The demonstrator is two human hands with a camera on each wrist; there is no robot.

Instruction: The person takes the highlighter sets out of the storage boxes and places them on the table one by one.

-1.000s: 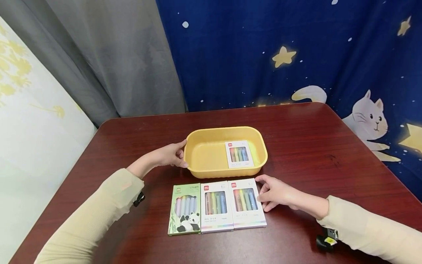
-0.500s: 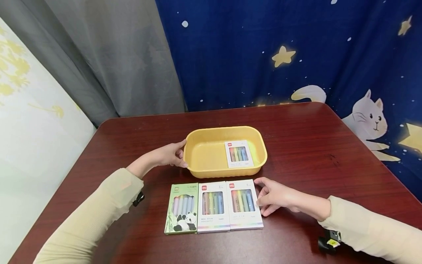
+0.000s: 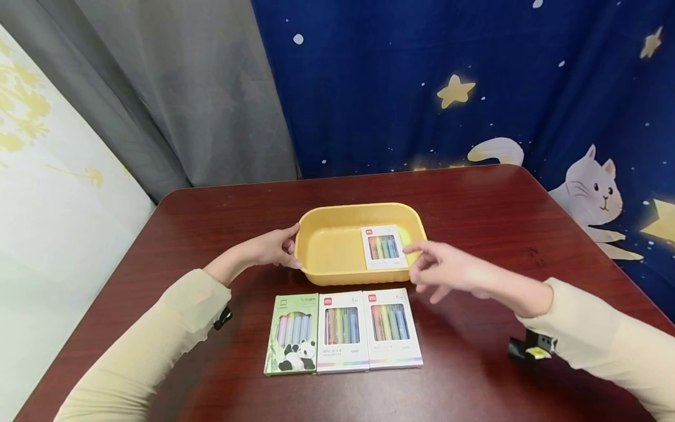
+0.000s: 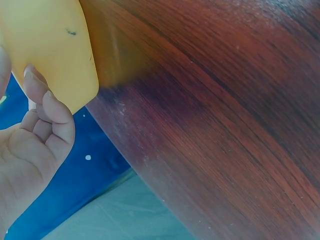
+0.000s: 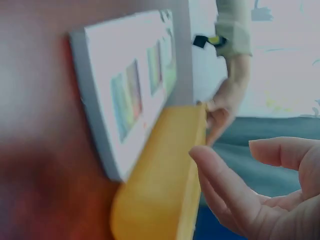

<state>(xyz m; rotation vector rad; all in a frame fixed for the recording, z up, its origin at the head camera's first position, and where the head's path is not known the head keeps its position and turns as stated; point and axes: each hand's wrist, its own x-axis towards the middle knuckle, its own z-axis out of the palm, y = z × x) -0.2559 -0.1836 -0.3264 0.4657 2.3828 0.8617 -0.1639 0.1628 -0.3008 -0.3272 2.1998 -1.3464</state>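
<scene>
My left hand point(image 3: 270, 247) grips the left end of a yellow plastic bin point(image 3: 337, 279); in the left wrist view its curled fingers point(image 4: 59, 111) lie against the bin's outer wall. Inside the bin, toward the right, lies a white windowed box of coloured pens point(image 3: 383, 247). My right hand point(image 3: 450, 271), slightly blurred, is over the bin's front right corner, its thumb and index finger apart and nothing between them. In front of the bin, side by side, are a green panda box of pens point(image 3: 292, 335), a white pen box point(image 3: 343, 333) and another white pen box point(image 3: 392, 329).
All this stands on a dark red wooden table point(image 3: 211, 217). Behind the table hang a grey curtain point(image 3: 221, 94) and a blue star-printed curtain point(image 3: 369, 88). A small black device point(image 3: 529, 347) is strapped at my right sleeve.
My right hand has left the edge of the rightmost white pen box and risen to the bin's right front corner. The row of boxes slid slightly left earlier. The left hand stays put.
</scene>
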